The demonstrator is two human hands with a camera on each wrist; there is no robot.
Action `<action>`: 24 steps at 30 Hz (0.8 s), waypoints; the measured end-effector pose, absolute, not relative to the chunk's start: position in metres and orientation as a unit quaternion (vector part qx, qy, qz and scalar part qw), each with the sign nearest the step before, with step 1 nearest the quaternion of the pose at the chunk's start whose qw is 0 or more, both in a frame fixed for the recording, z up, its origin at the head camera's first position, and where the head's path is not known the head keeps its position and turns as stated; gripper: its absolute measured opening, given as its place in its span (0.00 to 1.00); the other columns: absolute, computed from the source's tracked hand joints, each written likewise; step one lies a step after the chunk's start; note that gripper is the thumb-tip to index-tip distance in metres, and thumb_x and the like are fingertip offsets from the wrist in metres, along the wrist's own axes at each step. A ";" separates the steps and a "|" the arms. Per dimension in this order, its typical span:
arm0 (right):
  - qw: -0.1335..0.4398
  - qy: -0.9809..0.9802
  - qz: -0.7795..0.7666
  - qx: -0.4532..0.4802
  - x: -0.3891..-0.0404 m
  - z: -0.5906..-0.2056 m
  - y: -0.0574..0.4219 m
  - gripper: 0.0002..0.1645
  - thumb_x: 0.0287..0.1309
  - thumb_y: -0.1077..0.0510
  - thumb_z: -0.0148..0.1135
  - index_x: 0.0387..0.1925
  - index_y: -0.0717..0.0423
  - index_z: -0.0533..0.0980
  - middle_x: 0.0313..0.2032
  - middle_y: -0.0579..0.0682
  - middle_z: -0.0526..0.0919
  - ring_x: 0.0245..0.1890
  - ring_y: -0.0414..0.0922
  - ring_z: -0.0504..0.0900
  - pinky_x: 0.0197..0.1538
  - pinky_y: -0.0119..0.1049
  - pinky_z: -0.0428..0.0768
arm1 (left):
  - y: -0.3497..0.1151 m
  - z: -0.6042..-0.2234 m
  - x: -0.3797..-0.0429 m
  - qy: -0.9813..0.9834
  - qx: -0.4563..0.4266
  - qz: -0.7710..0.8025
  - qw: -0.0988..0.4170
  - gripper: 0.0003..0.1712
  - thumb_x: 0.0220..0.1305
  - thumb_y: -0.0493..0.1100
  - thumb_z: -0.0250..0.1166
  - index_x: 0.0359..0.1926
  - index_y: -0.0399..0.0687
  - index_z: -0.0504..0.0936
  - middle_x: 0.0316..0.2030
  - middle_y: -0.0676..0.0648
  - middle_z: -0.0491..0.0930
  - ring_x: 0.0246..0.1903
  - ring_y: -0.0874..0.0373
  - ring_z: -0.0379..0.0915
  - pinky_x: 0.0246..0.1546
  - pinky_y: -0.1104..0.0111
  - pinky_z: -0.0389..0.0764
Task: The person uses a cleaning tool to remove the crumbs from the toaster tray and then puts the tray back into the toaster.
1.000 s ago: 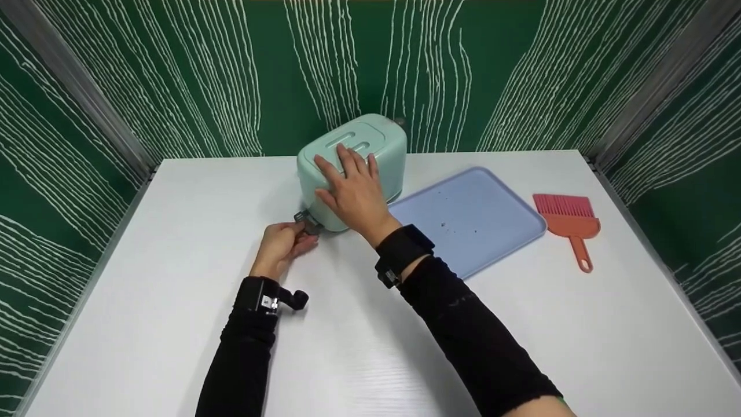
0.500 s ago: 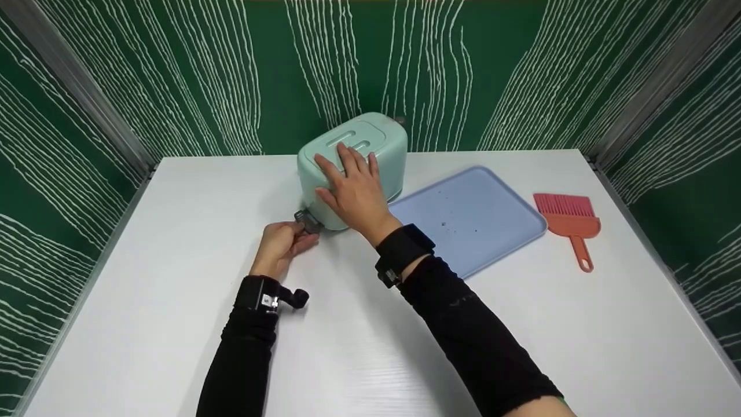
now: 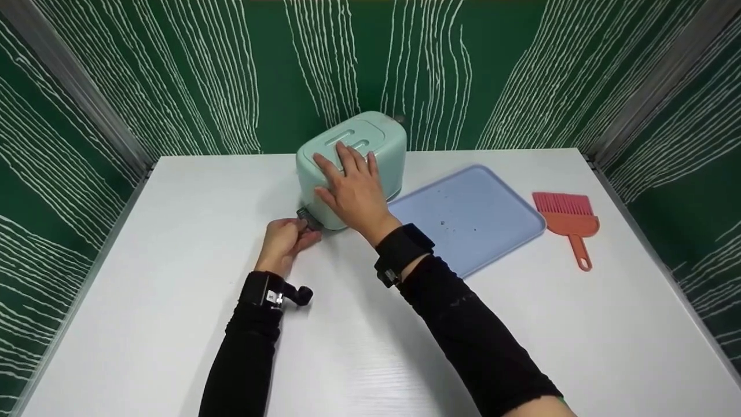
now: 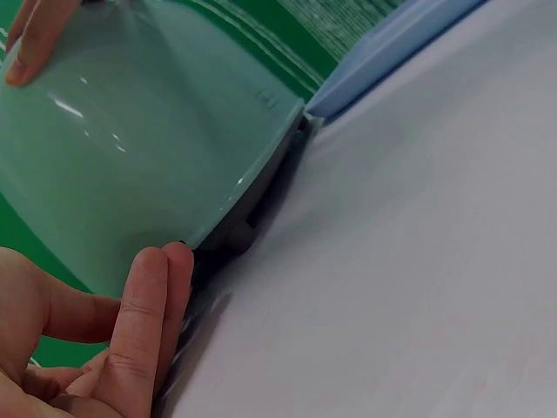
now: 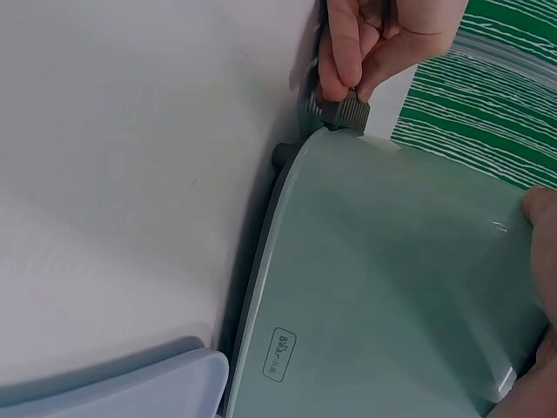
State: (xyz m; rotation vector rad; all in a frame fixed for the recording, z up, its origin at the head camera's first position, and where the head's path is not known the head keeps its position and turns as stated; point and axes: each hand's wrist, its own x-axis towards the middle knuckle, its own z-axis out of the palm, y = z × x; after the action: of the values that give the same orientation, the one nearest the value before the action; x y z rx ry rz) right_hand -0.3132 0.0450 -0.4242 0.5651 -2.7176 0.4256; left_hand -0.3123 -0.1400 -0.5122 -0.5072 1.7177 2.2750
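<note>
A mint-green toaster with slots in its top stands near the back of the white table. Fingers spread, my right hand rests on its top and near side. At the toaster's near left end, low down, my left hand pinches a dark grey ribbed lever between thumb and fingers. In the left wrist view the left fingers reach along the toaster's lower edge and hide most of the lever. Two right-hand fingertips show on the toaster at the upper left there.
A blue tray with several dark specks on it lies right of the toaster, its corner close to the toaster's base. Farther right is an orange dustpan with a red brush. Green walls with white lines border the table.
My left hand has turned slightly and shifted a little up and to the right, with the lever's visible end shifting slightly. The right hand, toaster and tray stay in place.
</note>
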 end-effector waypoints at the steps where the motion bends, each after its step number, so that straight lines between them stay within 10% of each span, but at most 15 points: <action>1: 0.166 -0.954 0.151 0.199 -0.313 -0.424 0.045 0.36 0.80 0.36 0.54 0.82 0.40 0.64 0.83 0.62 0.59 0.82 0.60 0.61 0.86 0.68 0.52 | -0.140 -0.512 -0.313 0.589 -0.175 0.779 0.124 0.06 0.79 0.32 0.55 0.45 0.32 0.77 0.34 0.45 0.80 0.29 0.60 0.88 0.40 0.70 0.92; 24: 0.166 -0.954 0.153 0.199 -0.314 -0.422 0.045 0.36 0.80 0.37 0.55 0.81 0.40 0.65 0.83 0.61 0.60 0.82 0.61 0.61 0.85 0.69 0.53 | -0.134 -0.512 -0.318 0.612 -0.202 0.755 0.122 0.11 0.80 0.35 0.57 0.55 0.33 0.78 0.33 0.47 0.84 0.29 0.62 0.88 0.38 0.73 0.89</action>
State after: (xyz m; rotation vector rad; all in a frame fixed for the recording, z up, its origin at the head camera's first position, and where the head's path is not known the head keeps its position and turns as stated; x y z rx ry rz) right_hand -0.3138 0.0445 -0.4218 0.5660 -2.7148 0.4358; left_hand -0.3182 -0.1336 -0.5116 -0.5900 1.7871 2.2024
